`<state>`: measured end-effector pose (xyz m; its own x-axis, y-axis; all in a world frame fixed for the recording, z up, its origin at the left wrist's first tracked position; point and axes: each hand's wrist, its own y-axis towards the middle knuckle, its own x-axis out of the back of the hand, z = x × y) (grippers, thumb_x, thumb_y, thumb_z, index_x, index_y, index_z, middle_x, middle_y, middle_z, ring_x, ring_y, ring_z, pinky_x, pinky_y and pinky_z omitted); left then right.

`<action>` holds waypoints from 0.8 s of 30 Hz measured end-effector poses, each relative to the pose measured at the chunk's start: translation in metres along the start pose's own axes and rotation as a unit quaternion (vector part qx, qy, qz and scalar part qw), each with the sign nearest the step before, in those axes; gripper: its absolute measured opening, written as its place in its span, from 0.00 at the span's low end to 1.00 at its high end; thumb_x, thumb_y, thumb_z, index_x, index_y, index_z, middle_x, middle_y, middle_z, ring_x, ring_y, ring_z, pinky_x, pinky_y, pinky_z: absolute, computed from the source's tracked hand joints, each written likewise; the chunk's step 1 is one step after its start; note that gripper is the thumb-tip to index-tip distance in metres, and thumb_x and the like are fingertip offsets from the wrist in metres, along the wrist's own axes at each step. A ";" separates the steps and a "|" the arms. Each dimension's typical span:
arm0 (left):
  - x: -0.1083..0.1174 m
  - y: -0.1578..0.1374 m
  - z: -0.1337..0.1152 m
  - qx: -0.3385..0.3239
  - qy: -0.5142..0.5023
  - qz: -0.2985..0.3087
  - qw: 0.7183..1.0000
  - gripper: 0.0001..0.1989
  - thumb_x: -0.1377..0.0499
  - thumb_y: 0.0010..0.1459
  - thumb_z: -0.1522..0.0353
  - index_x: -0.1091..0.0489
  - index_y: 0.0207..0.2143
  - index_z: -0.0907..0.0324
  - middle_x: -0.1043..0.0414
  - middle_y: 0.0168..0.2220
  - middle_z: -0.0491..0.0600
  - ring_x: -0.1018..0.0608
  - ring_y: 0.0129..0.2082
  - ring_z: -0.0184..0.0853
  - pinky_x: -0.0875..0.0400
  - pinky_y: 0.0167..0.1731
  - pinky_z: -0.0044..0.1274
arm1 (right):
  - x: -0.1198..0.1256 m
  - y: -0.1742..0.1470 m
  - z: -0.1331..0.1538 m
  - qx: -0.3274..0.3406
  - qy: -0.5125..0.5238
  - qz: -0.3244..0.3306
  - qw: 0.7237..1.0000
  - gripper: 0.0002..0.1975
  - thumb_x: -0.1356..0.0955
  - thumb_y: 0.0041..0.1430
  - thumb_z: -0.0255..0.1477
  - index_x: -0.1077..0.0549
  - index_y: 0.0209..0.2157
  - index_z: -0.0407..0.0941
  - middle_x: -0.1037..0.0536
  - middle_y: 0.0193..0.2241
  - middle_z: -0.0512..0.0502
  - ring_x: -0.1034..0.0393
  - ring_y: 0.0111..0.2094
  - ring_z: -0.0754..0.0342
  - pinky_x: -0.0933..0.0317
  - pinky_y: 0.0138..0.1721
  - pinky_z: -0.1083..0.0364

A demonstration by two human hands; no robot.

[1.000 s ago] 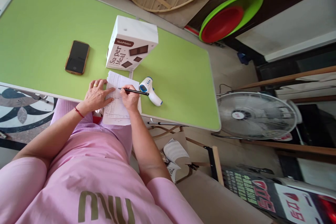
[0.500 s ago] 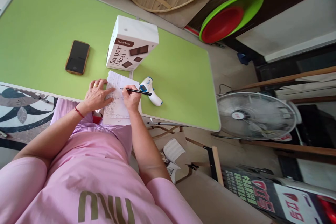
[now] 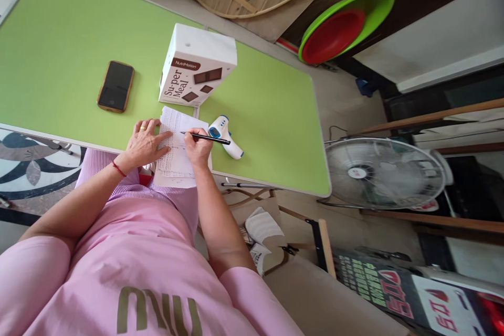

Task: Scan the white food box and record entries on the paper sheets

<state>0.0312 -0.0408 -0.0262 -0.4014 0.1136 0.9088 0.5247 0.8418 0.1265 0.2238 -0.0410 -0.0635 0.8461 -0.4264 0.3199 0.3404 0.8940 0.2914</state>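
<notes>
In the head view, I see the left hand (image 3: 145, 143) set palm down across the left margin of the handwritten paper sheets (image 3: 179, 157). Its fingers are spread; the thumb and index finger lie on the paper, and the remaining fingers extend over the green folding table (image 3: 268, 115) to the left. The right hand (image 3: 198, 148) is closed around a black pen (image 3: 207, 138) in a writing grip. The pen tip points left, at the upper middle of the top sheet; I cannot tell whether it touches the paper.

The paper sheets lie at the near edge of the table, and their lower end projects past that edge above the lap. Their upper end lies just in front of the white "Su-per Meal" carton (image 3: 197, 71), which stands upright beside the table seam and limits forward travel.

On the right, the white and blue infrared thermometer (image 3: 226, 136) lies just beside the right hand; the pen's rear end overlaps it in my view. I cannot judge the clearance between them. Beyond the thermometer, green surface extends to the right edge, with the pedestal fan (image 3: 388, 173) past it.

On the left, the smartphone (image 3: 115, 86) lies forward of the left hand and apart from it. Green surface separates the phone from the near edge and the carton.
</notes>
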 end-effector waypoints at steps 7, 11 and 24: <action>0.000 0.001 -0.001 0.000 0.008 0.006 1.000 0.23 0.40 0.64 0.56 0.25 0.59 0.52 0.37 0.62 0.64 0.35 0.62 0.57 0.44 0.62 0.51 | 0.001 0.000 -0.001 0.012 0.009 0.024 1.000 0.09 0.33 0.56 0.37 0.29 0.29 0.46 0.27 0.21 0.54 0.34 0.23 0.57 0.35 0.30 0.56; 0.001 0.001 -0.001 0.003 0.012 0.008 1.000 0.23 0.39 0.64 0.56 0.25 0.59 0.51 0.37 0.62 0.63 0.35 0.62 0.57 0.43 0.62 0.51 | 0.001 0.000 -0.002 -0.002 -0.003 0.033 0.999 0.08 0.32 0.56 0.36 0.29 0.29 0.46 0.26 0.22 0.54 0.33 0.24 0.58 0.35 0.31 0.57; 0.000 0.001 -0.001 -0.001 0.010 0.003 1.000 0.22 0.39 0.64 0.56 0.25 0.59 0.50 0.37 0.62 0.63 0.35 0.62 0.57 0.43 0.62 0.51 | -0.002 0.000 -0.006 0.017 -0.008 0.030 0.999 0.11 0.33 0.57 0.39 0.29 0.29 0.47 0.26 0.22 0.53 0.34 0.24 0.57 0.35 0.31 0.56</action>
<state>0.0319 -0.0405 -0.0255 -0.3838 0.1076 0.9171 0.5285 0.8400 0.1226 0.2246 -0.0398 -0.0698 0.8581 -0.3749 0.3510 0.2751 0.9126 0.3023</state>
